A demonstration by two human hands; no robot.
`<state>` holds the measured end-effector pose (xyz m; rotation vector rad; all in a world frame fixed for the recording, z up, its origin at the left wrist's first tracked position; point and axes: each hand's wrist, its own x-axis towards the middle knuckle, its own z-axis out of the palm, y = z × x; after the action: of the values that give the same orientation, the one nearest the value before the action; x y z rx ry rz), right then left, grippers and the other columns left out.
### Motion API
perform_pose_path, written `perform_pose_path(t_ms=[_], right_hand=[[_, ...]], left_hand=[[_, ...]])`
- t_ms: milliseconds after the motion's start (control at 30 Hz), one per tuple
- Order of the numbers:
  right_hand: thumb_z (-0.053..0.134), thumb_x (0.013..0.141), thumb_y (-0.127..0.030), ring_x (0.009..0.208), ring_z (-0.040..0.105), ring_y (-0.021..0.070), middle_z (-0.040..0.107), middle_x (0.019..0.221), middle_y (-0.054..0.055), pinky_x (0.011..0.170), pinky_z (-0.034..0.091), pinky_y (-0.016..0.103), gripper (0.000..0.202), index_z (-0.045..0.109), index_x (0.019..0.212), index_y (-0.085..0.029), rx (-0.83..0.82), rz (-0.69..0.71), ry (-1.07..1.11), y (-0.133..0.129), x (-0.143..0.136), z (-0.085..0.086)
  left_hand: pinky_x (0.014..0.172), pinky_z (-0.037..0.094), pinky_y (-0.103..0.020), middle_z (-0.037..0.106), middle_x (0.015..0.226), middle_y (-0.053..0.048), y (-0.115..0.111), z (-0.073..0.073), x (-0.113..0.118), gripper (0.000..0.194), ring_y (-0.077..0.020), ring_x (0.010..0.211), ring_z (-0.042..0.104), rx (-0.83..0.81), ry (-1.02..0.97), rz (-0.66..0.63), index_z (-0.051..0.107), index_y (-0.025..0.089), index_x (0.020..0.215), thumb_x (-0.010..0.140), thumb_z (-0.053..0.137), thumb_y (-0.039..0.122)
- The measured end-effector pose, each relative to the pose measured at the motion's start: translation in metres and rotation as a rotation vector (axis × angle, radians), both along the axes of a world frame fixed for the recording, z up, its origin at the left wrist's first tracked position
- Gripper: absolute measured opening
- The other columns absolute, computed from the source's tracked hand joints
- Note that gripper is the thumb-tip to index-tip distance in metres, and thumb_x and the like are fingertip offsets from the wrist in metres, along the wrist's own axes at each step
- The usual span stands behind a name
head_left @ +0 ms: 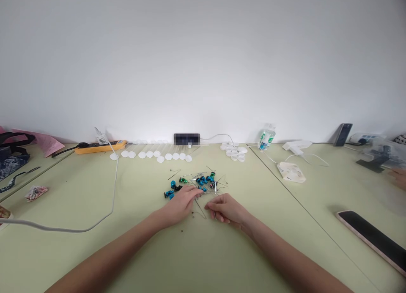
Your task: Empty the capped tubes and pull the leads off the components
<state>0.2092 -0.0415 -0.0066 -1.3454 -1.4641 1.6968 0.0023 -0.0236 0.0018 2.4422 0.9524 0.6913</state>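
A loose pile of small blue, green and black metal parts (169, 194) and thin metal wires or pins lies on the pale green table (203, 259). My left hand (180, 203) rests at the near side of the pile, palm down. Its fingers stretch over the parts, and the fingertips are beside a small blue piece (203, 189). To its right, my right hand (226, 208) is closed in a pinch. A thin metal piece (215, 215) shows below its fingers. A long thin wire (199, 208) lies between the hands.
Clear tubes with white round caps (168, 157) lie along the wall, with more white caps (234, 151) further right. Also there are a yellow power strip (101, 147), white cable (114, 179), bottle (265, 137) and phone (374, 238). Another person's hand (398, 176) shows at right.
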Motion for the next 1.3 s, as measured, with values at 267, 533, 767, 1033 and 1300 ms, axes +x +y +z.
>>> perform_pose_path(t_ms=[267,533,767,1033,1300], right_hand=[[0.056,0.075,-0.046,0.029,0.036,0.0021,0.055,0.044,-0.001,0.027,0.017,0.015,0.038,0.064,0.063,-0.011,-0.072,0.012,-0.1,0.002,0.001,0.001],[0.055,0.075,-0.049,0.027,0.034,0.0017,0.054,0.041,-0.002,0.026,0.016,0.015,0.041,0.064,0.06,-0.011,-0.109,0.019,-0.173,0.002,0.0,0.003],[0.054,0.075,-0.051,0.027,0.034,0.0017,0.053,0.039,-0.003,0.027,0.017,0.015,0.043,0.062,0.059,-0.012,-0.118,0.015,-0.198,0.001,0.001,0.004],[0.055,0.071,-0.057,0.027,0.032,0.0025,0.052,0.04,-0.002,0.028,0.016,0.017,0.047,0.062,0.056,-0.013,-0.074,0.02,-0.191,0.001,0.001,0.003],[0.064,0.068,-0.043,0.04,0.037,0.003,0.057,0.054,0.0,0.037,0.023,0.016,0.031,0.067,0.07,-0.013,-0.019,0.087,-0.038,0.004,0.01,0.006]], left_hand=[[0.078,0.043,-0.033,0.061,0.089,-0.004,0.011,-0.002,-0.004,0.025,-0.0195,0.09,0.052,0.057,0.013,0.177,0.059,0.021,0.09,0.087,0.035,0.023],[0.066,0.045,-0.028,0.064,0.077,0.0,0.023,0.004,-0.017,0.019,-0.0169,0.073,0.058,0.016,-0.039,0.31,0.064,0.025,0.084,0.077,0.053,0.038],[0.073,0.046,-0.028,0.06,0.102,-0.004,0.047,0.007,-0.039,0.026,-0.0182,0.092,0.056,-0.138,-0.242,0.404,0.06,0.023,0.096,0.08,0.043,0.035],[0.076,0.046,-0.033,0.065,0.088,-0.005,0.067,-0.002,-0.064,0.029,-0.0198,0.083,0.06,-0.361,-0.356,0.495,0.06,0.018,0.093,0.071,0.055,0.036],[0.082,0.044,-0.033,0.062,0.101,-0.005,0.059,-0.004,-0.053,0.031,-0.0204,0.095,0.056,-0.257,-0.257,0.409,0.061,0.021,0.092,0.079,0.045,0.044]])
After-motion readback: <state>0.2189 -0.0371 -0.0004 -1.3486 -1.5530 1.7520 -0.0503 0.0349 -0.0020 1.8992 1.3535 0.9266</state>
